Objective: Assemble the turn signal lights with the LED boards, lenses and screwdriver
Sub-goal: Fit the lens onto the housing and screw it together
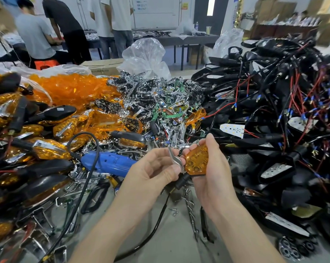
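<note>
My right hand [211,168] grips a turn signal light [196,161] with an amber lens facing me, its black stem pointing down and left. My left hand [156,168] pinches a chrome trim strip [174,158] against the light's left edge. A blue electric screwdriver [107,164] lies on the table just left of my left hand, its black cord looping up and back.
Finished amber lights [44,150] pile up on the left, loose amber lenses [73,90] behind them. Chrome reflectors [152,97] fill the middle. Black housings with LED boards and red-black wires [274,114] crowd the right. Loose screws [189,202] lie on the table. Several people stand at back tables.
</note>
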Demonstrator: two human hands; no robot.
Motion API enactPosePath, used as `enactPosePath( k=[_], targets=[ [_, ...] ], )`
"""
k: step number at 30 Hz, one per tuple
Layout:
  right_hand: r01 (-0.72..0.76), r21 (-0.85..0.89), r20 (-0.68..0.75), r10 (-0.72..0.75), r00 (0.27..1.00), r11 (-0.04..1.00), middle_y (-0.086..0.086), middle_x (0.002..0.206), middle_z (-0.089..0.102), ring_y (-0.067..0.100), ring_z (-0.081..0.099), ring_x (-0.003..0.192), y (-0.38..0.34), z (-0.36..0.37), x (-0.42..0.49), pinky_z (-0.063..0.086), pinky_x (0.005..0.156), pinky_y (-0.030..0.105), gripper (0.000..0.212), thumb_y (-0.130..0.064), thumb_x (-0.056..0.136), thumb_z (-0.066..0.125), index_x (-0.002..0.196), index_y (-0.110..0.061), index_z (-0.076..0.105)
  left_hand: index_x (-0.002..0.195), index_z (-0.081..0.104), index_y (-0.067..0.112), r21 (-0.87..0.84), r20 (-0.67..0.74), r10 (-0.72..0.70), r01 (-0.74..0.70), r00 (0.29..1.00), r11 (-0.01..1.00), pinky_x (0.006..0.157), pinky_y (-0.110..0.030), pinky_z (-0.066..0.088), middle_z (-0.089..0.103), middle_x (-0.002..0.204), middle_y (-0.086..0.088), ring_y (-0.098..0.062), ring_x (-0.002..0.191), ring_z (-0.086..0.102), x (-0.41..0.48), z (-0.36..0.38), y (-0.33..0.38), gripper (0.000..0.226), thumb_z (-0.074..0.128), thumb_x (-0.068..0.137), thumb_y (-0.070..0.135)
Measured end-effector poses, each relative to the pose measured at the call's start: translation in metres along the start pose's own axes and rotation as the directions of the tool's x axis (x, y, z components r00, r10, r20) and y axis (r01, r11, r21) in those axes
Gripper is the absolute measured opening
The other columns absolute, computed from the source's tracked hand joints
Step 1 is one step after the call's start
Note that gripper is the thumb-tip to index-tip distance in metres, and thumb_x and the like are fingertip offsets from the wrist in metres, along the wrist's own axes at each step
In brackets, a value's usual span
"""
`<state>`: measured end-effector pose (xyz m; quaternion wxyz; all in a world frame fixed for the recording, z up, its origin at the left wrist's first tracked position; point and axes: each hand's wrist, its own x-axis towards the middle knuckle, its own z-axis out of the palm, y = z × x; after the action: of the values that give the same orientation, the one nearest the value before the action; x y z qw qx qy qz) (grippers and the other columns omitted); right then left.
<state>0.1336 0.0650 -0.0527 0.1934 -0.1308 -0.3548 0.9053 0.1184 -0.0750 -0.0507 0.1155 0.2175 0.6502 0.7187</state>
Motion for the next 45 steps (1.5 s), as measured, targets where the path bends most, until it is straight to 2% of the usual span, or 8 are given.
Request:
enactPosePath(
  k=[7,10,12,16,20,29,33,45],
  targets=[
    [0.0,0.002,-0.003,0.0,1.0,1.0,0.003,0.069,0.062,0.018,0.065,0.06,0.002,-0.001,0.002,0.055,0.054,0.031,0.026,-0.035,0.103,0.057,0.092,-0.011,0.057,0.116,0.072,0.028,-0.081,-0.024,-0.048,0.046,0.999,0.996,0.076,-0.021,0.054,0.075,0.108,-0.006,-0.013,0.089,0.069,0.001,0.0,-0.002,0.032,0.069,0.084,0.027],
    [0.006,-0.012,-0.004,-0.006,1.0,1.0,0.003,0.069,0.062,0.019,0.064,0.06,0.002,-0.001,0.003,0.055,0.057,0.033,0.026,-0.036,0.103,0.056,0.091,-0.012,0.057,0.132,0.059,0.014,-0.155,-0.047,-0.095,0.087,0.994,0.984,0.075,-0.021,0.054,0.075,0.104,-0.01,-0.016,0.085,0.07,0.002,0.0,-0.003,0.058,0.074,0.078,0.03],
    [0.01,-0.017,0.0,-0.01,1.0,1.0,0.003,0.069,0.061,0.019,0.064,0.06,0.003,-0.001,0.003,0.055,0.057,0.033,0.026,-0.036,0.103,0.056,0.091,-0.012,0.057,0.137,0.052,0.017,-0.223,-0.05,-0.101,0.087,0.994,0.971,0.073,-0.021,0.055,0.075,0.099,-0.012,-0.017,0.082,0.07,0.002,0.0,-0.002,0.066,0.077,0.077,0.03],
    [0.017,-0.03,0.01,-0.017,1.0,0.999,0.002,0.068,0.062,0.018,0.064,0.059,0.003,-0.001,0.002,0.056,0.056,0.03,0.026,-0.034,0.104,0.055,0.092,-0.011,0.057,0.123,0.065,0.036,-0.242,-0.064,-0.086,0.068,0.994,0.968,0.072,-0.023,0.054,0.073,0.089,-0.011,-0.019,0.079,0.068,-0.001,0.001,0.001,0.043,0.068,0.081,0.026],
    [0.03,-0.041,0.015,-0.029,0.999,0.999,0.002,0.067,0.062,0.018,0.065,0.059,0.003,0.0,0.001,0.056,0.056,0.029,0.027,-0.034,0.105,0.053,0.093,-0.01,0.057,0.102,0.078,0.026,-0.234,-0.071,-0.113,0.094,0.991,0.968,0.069,-0.021,0.053,0.071,0.083,-0.006,-0.015,0.076,0.066,-0.001,0.004,0.002,0.026,0.063,0.081,0.031],
    [0.022,-0.066,-0.003,-0.022,1.0,0.998,0.002,0.067,0.063,0.017,0.065,0.059,0.002,0.001,-0.001,0.057,0.057,0.029,0.027,-0.034,0.105,0.053,0.091,-0.011,0.059,0.105,0.078,0.016,-0.326,-0.071,-0.186,0.153,0.98,0.933,0.065,-0.022,0.055,0.07,0.084,-0.01,-0.015,0.073,0.065,0.001,0.002,0.002,0.029,0.063,0.083,0.029],
    [0.01,-0.053,0.0,-0.01,1.0,0.999,0.002,0.067,0.062,0.018,0.065,0.059,0.001,0.001,-0.001,0.057,0.056,0.029,0.027,-0.034,0.105,0.053,0.093,-0.011,0.057,0.117,0.07,0.009,-0.342,-0.063,-0.182,0.151,0.981,0.928,0.065,-0.022,0.054,0.071,0.085,-0.011,-0.016,0.074,0.066,0.002,0.0,-0.001,0.041,0.066,0.079,0.024],
    [0.015,-0.021,0.007,-0.015,1.0,1.0,0.002,0.066,0.061,0.018,0.064,0.057,0.004,0.0,0.002,0.056,0.055,0.03,0.026,-0.033,0.105,0.053,0.093,-0.01,0.057,0.114,0.069,0.018,-0.114,-0.102,-0.11,0.099,0.989,0.989,0.06,-0.018,0.05,0.07,0.076,-0.003,-0.012,0.066,0.062,0.003,0.0,-0.009,0.041,0.068,0.079,0.038]
  ],
)
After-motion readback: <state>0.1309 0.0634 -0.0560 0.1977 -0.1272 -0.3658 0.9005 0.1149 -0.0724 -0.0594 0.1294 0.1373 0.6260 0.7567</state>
